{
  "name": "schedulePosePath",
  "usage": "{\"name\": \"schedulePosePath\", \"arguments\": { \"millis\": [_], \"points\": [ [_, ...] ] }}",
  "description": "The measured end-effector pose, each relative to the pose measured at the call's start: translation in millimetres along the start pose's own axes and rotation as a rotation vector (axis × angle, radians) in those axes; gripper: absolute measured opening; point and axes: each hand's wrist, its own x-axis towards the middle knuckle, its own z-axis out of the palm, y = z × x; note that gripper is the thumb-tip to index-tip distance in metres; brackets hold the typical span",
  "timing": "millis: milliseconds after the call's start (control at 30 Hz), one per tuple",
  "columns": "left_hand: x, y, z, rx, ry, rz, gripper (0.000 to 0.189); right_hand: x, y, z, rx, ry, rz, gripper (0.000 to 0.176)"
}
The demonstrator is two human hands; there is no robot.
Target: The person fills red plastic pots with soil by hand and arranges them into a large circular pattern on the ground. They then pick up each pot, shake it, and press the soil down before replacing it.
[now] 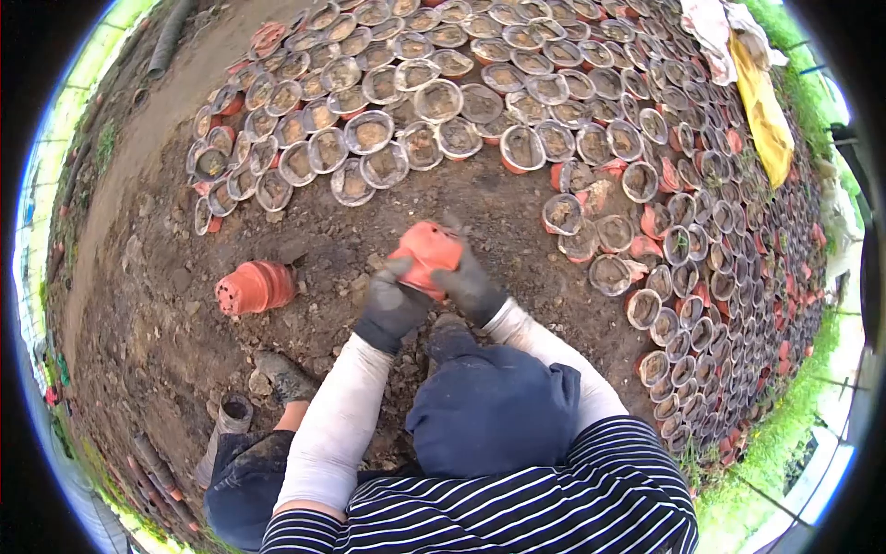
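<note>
Both my hands, in dark gloves, are closed round an orange-red plastic plant pot [428, 253] held in front of my knees. My left hand [395, 303] grips its lower left side. On the right side, my right hand [469, 282] is wrapped against the pot and slightly blurred. The pot is tilted, with small dark holes showing in its base. A stack of similar orange pots [256, 288] lies on its side on the soil, left of my left hand.
Rows of soil-filled pots [438, 100] cover the ground ahead and to the right. A yellow sheet [762, 115] and a whitish cloth [711, 37] lie at the far right. A dark pipe [170, 39] lies at upper left. Lumpy bare soil [148, 369] spreads on my left.
</note>
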Motion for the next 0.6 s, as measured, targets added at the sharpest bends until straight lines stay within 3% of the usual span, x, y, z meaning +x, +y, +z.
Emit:
{"name": "schedulePosePath", "arguments": {
  "millis": [133, 167, 267, 333, 400, 467, 600],
  "points": [
    [12, -2, -6, 0.035, 0.016, 0.043, 0.046, -9, -1, 11, -0.025, -0.084, 0.048, 0.075],
    [11, -3, -8, 0.281, 0.123, 0.080, 0.043, -12, -6, 12, -0.072, -0.048, 0.080, 0.067],
    [15, -1, -17, 0.222, 0.120, 0.157, 0.038, -4, -11, -54, -1.008, 0.041, -0.126, 0.056],
    [13, 7, -37, 0.226, 0.104, 0.192, 0.036, -5, -39, -107, -1.544, 0.391, -0.144, 0.051],
    [11, 13, -55, 0.193, 0.128, 0.193, 0.035, -12, -46, -164, -1.742, 0.740, -0.272, 0.035],
    [1, 10, -66, 0.760, 0.110, 0.330, 0.034, -16, -46, -213, -1.881, 0.767, -0.295, 0.027],
    [-5, 3, -50, 0.526, 0.160, 0.221, 0.034, -13, -37, -259, -1.726, 0.688, -0.153, 0.019]
  ]
}}
